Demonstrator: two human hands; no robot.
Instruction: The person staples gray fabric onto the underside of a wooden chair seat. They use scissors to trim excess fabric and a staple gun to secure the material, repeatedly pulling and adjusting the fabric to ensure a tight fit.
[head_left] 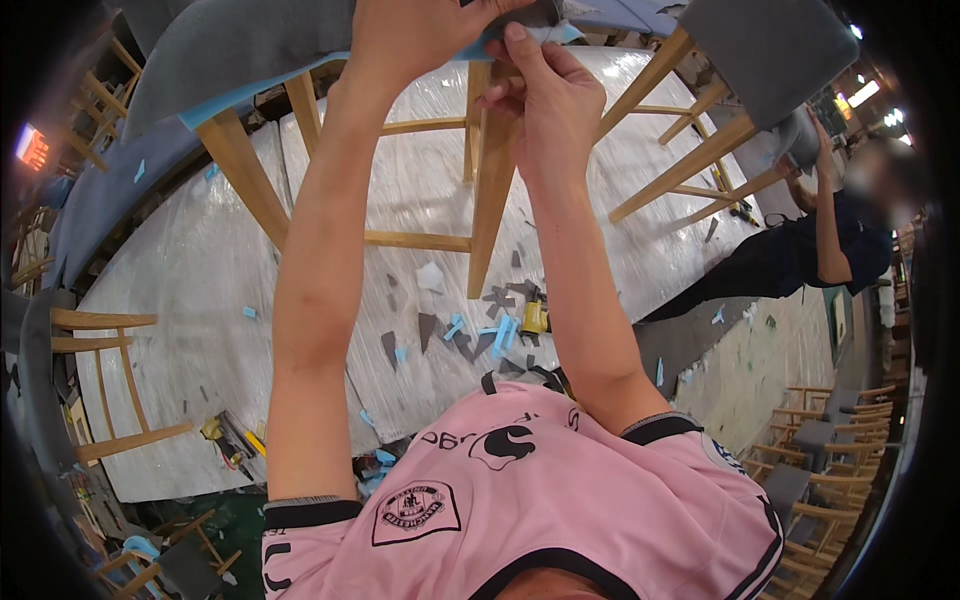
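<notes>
A chair with a grey fabric seat [240,65] is in front of me at the top of the view, its wooden legs [492,190] pointing down toward me. Light blue lining [285,78] shows along the seat's lower edge. My left hand [410,40] lies over the seat's edge near its corner; the top of the picture cuts off most of its fingers. Just right of it, my right hand [560,95] has thumb and fingers closed at the corner, above a front leg. They seem to pinch the grey fabric edge, beside a white and blue scrap of padding.
Plastic film covers the worktable [200,330], strewn with grey and blue scraps [500,335]. A yellow tool [535,318] lies by my right forearm, more tools [232,445] at left. Another grey chair [770,60] stands at right, near a co-worker [830,235]. Wooden chair frames [830,440] fill the lower right.
</notes>
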